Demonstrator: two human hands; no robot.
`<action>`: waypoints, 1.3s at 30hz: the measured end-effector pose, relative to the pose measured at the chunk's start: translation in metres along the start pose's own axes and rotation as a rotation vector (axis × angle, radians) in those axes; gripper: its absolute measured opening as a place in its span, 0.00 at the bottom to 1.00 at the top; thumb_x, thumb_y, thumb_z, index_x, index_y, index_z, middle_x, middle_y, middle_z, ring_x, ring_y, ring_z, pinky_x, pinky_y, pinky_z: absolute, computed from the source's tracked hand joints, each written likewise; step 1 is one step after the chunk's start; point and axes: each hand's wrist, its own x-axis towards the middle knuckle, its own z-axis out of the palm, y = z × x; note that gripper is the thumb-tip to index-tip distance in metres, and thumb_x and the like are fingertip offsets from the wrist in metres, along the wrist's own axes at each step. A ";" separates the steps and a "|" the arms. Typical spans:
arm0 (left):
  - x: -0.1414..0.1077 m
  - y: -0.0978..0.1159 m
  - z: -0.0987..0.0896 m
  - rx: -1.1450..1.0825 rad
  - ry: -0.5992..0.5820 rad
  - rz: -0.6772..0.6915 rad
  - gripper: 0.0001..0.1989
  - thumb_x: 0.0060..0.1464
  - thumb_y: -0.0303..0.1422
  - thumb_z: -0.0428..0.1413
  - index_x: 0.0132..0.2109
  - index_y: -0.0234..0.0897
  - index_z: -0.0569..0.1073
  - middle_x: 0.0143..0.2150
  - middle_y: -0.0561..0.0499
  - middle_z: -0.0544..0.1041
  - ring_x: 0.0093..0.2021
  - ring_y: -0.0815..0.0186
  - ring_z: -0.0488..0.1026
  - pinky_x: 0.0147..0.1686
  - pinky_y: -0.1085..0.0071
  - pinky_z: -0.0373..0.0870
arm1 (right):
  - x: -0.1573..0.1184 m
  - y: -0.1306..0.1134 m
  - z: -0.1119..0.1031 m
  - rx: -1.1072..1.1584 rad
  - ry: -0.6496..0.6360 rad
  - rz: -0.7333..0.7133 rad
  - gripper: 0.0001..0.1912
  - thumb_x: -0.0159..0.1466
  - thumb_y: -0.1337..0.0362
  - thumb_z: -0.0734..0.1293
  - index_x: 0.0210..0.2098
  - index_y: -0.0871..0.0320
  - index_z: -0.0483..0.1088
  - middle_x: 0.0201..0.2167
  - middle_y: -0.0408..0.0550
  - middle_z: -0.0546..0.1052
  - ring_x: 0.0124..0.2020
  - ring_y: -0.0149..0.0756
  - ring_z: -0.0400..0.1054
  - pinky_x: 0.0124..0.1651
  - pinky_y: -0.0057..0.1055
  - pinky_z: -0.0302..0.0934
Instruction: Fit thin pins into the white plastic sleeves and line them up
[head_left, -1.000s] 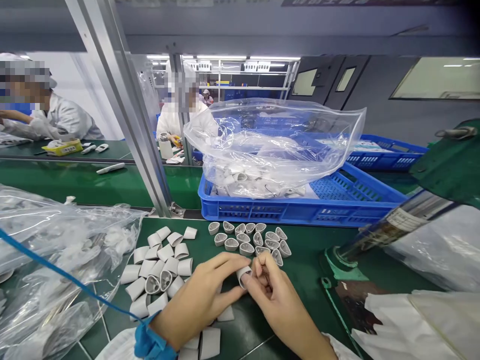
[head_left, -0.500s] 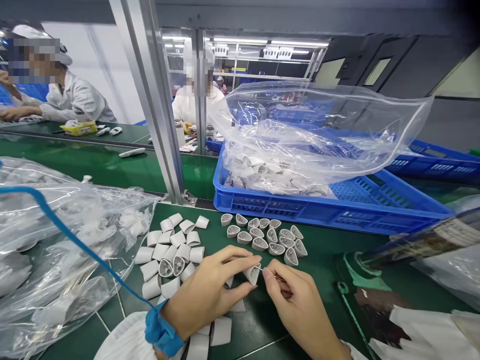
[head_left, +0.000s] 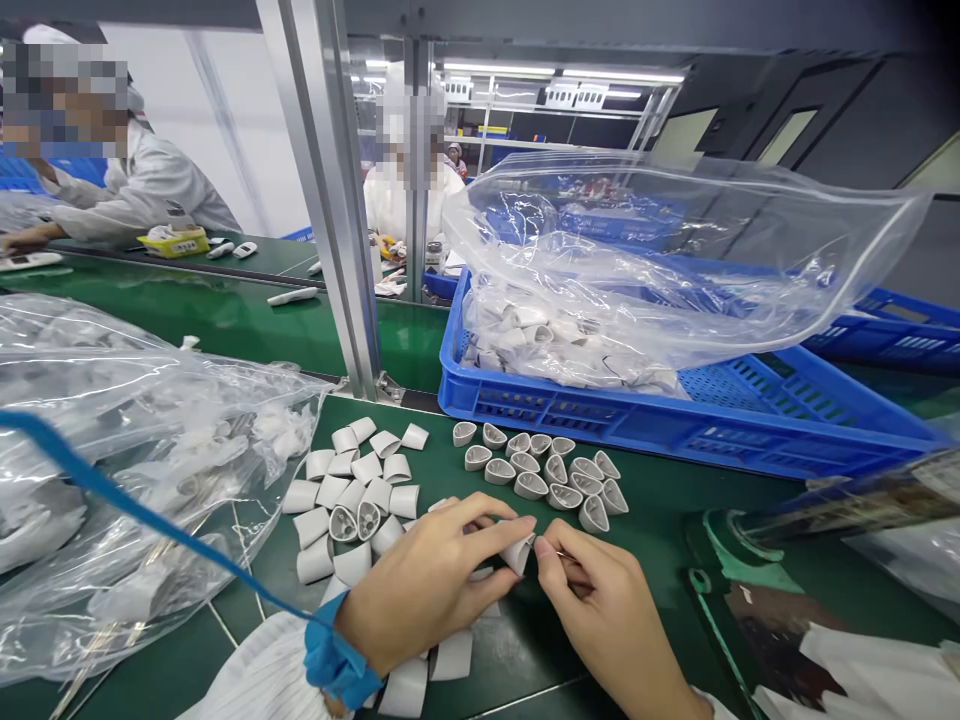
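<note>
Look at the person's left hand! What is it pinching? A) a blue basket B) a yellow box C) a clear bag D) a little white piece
D. The left hand pinches the little white piece in its fingertips, right beside the right hand.

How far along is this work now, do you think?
Seemingly early. Done: a small cluster of white pieces on the green bench. In hand: one piece in the left hand, a thin wire in the right hand. Remaining: the bag in the blue crate and the other bag.
</note>
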 end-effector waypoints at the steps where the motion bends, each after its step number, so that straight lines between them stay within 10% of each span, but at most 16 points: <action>1: 0.000 0.000 0.001 0.006 -0.006 -0.005 0.21 0.60 0.26 0.58 0.60 0.41 0.70 0.54 0.47 0.74 0.50 0.59 0.75 0.51 0.60 0.74 | 0.000 0.000 -0.001 0.005 0.002 0.005 0.19 0.71 0.62 0.56 0.23 0.57 0.53 0.18 0.38 0.57 0.19 0.25 0.52 0.21 0.22 0.48; 21: 0.002 0.001 -0.003 -0.088 -0.071 0.018 0.18 0.61 0.31 0.59 0.58 0.38 0.71 0.49 0.48 0.79 0.49 0.59 0.76 0.50 0.63 0.72 | 0.002 0.000 -0.004 -0.083 -0.010 0.009 0.18 0.66 0.64 0.58 0.22 0.57 0.48 0.17 0.37 0.51 0.18 0.25 0.45 0.20 0.24 0.43; 26: 0.006 -0.008 -0.025 -0.053 0.102 -0.103 0.16 0.60 0.34 0.60 0.55 0.41 0.73 0.53 0.48 0.77 0.52 0.59 0.74 0.56 0.60 0.69 | 0.003 0.002 -0.008 0.012 0.054 0.131 0.19 0.72 0.54 0.57 0.28 0.56 0.60 0.19 0.36 0.54 0.18 0.27 0.49 0.21 0.24 0.44; 31: 0.011 -0.038 -0.047 0.149 0.207 -0.351 0.15 0.59 0.34 0.60 0.53 0.39 0.75 0.49 0.46 0.77 0.49 0.57 0.74 0.53 0.56 0.70 | 0.001 -0.002 0.004 0.045 -0.203 0.115 0.18 0.73 0.54 0.56 0.30 0.56 0.60 0.20 0.37 0.57 0.21 0.28 0.52 0.25 0.25 0.46; 39: 0.022 -0.052 -0.036 0.289 0.141 -0.401 0.12 0.53 0.33 0.63 0.46 0.41 0.78 0.45 0.50 0.82 0.52 0.52 0.74 0.65 0.38 0.43 | 0.001 -0.017 0.009 -0.080 -0.492 0.207 0.09 0.66 0.57 0.66 0.45 0.50 0.69 0.21 0.37 0.60 0.24 0.32 0.59 0.28 0.25 0.44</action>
